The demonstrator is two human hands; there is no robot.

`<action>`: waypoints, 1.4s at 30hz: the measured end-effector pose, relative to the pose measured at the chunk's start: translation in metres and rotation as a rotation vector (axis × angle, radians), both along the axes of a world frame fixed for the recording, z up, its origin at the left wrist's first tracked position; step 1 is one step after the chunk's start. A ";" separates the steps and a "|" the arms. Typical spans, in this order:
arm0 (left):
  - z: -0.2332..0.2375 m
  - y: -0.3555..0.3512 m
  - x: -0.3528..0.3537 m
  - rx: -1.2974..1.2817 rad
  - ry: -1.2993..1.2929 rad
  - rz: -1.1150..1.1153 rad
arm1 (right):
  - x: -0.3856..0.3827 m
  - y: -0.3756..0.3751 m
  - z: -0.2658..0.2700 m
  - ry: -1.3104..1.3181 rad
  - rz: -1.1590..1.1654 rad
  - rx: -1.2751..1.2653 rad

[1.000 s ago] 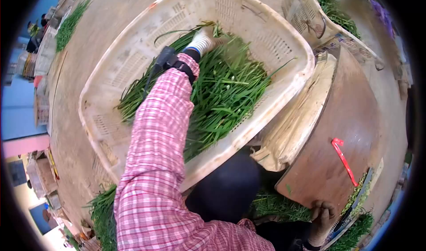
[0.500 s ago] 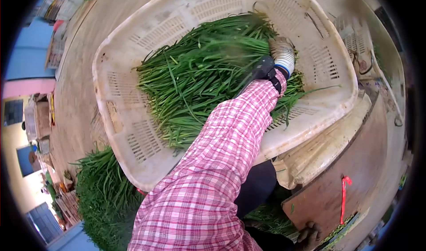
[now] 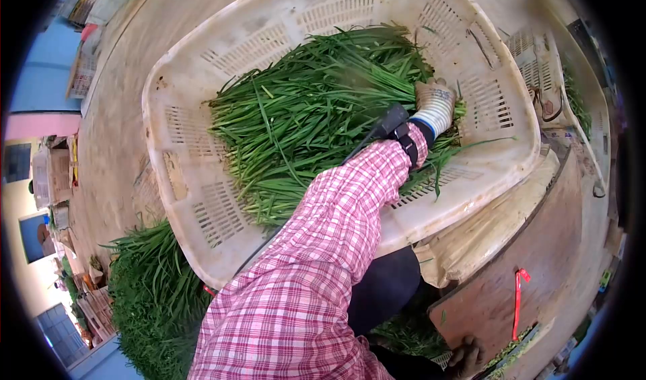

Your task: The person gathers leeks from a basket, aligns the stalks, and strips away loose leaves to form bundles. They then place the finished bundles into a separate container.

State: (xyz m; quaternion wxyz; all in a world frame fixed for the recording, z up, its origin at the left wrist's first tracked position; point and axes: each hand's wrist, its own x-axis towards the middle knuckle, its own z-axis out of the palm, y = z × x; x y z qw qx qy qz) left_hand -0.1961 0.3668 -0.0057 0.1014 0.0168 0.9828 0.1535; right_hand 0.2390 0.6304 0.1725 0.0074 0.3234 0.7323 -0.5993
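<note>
While a leafy pile (image 3: 151, 292) sits outside the crate (image 3: 498, 165), the greens (image 3: 303, 118) lie inside it, gloved left hand (image 3: 436, 105) on their right end, can't tell how open or if it's gripping. Then right hand (image 3: 465, 357), fingers bent, grip unclear, at the board (image 3: 538, 242) with a red strip (image 3: 517, 306) on it.

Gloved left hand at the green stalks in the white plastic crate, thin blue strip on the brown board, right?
Not blue: the head view shows a thin red strip on the brown board, with the gloved left hand at the green stalks in the white plastic crate.
</note>
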 end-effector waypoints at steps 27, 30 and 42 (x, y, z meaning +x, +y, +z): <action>-0.045 -0.007 -0.038 0.092 0.158 0.114 | 0.016 -0.021 0.017 0.082 0.101 0.085; -0.034 -0.030 -0.023 0.303 0.223 -0.034 | 0.034 0.005 -0.005 0.259 0.158 -0.093; -0.029 -0.233 0.220 -0.422 -0.467 0.075 | 0.014 -0.035 -0.011 0.263 0.174 -0.200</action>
